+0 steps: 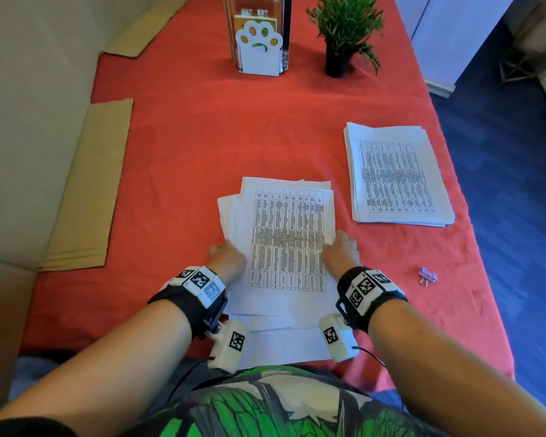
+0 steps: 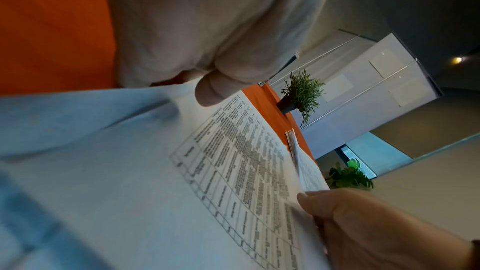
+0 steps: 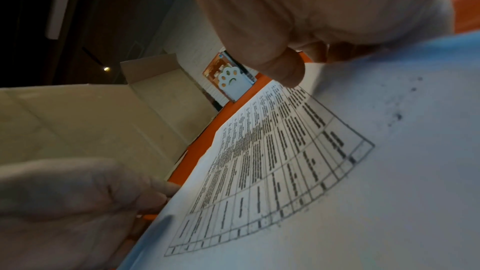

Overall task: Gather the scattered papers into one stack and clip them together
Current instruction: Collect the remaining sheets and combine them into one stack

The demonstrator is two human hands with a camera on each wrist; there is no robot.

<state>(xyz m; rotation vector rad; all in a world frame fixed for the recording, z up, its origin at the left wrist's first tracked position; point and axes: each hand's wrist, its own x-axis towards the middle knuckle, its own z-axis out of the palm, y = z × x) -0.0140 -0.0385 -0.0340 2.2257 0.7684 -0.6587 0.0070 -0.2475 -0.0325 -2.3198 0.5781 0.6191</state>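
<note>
Loosely pinched at both sides by the left hand [image 1: 229, 252] and right hand [image 1: 341, 247], the uneven papers [image 1: 284, 241] could slip askew.

A printed sheet with a ruled table [image 3: 272, 171] topped a loose pile of papers as the right hand [image 3: 311, 7] gripped its near edge, thumb [image 3: 280, 67] pressed down on the page. The left hand [image 3: 78, 192] met the opposite edge, fingertips [image 3: 166, 188] at the paper's side. Beyond lay an orange tablecloth [image 3: 197, 151], a white paw-shaped holder [image 3: 230, 83] fronting an orange book, and pale cardboard [image 3: 91, 120]
</note>
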